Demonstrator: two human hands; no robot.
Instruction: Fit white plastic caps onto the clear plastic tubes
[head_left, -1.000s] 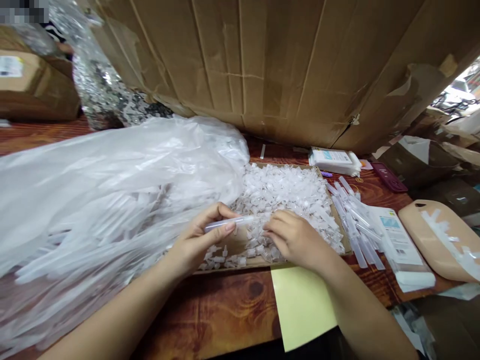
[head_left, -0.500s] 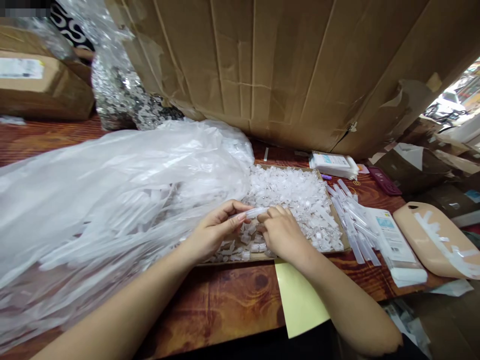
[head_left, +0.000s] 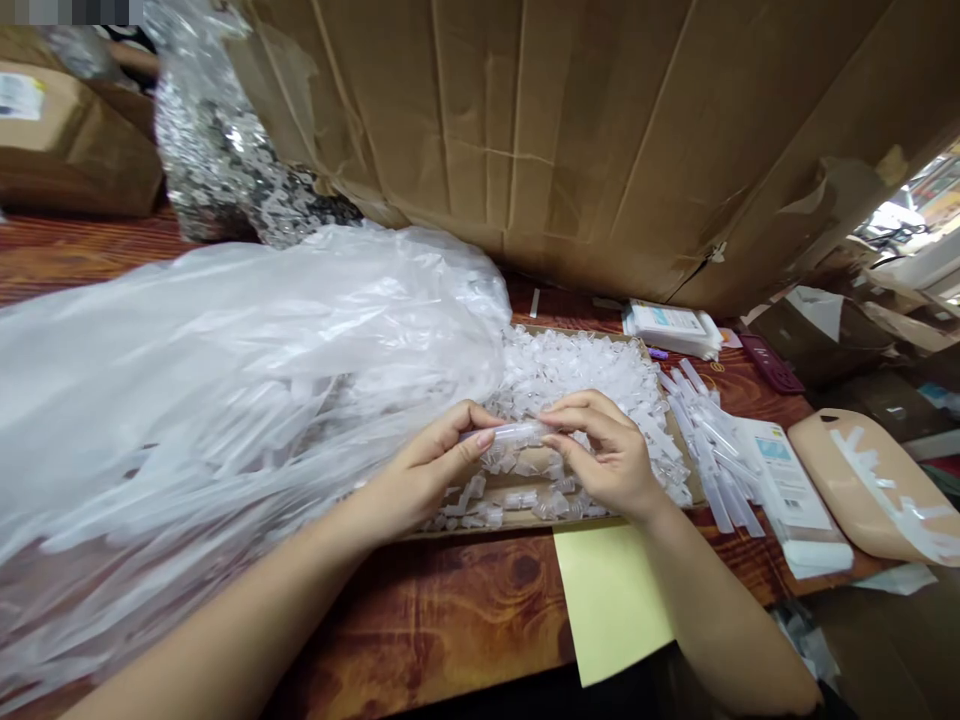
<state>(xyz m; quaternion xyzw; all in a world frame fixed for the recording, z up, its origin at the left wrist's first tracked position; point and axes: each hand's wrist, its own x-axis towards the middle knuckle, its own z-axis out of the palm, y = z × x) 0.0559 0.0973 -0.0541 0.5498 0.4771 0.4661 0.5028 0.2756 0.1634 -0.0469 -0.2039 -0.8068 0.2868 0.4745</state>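
Between my hands lies a clear plastic tube (head_left: 514, 434), held level over a shallow cardboard tray (head_left: 487, 533). My left hand (head_left: 442, 455) is closed round its left part, thumb on top. The fingertips of my right hand (head_left: 604, 450) pinch its right end, where a small clear fitting seems to sit; the fingers partly cover it. Under and behind both hands, the tray holds a heap of small clear plastic fittings (head_left: 577, 365). A large sheer plastic bag (head_left: 360, 300) with clear tubes inside it spreads over the table on the left.
Several clear tubes (head_left: 709, 440) lie right of the tray, beside a stack of printed packets (head_left: 787, 490) and a beige board (head_left: 862, 480) with tape strips. A yellow sheet (head_left: 615, 600) hangs at the front edge. A big cardboard box (head_left: 570, 140) stands behind.
My right hand has turned and its fingers have opened out from a curled grip to a fingertip pinch at the tube's end. My left hand keeps its hold.
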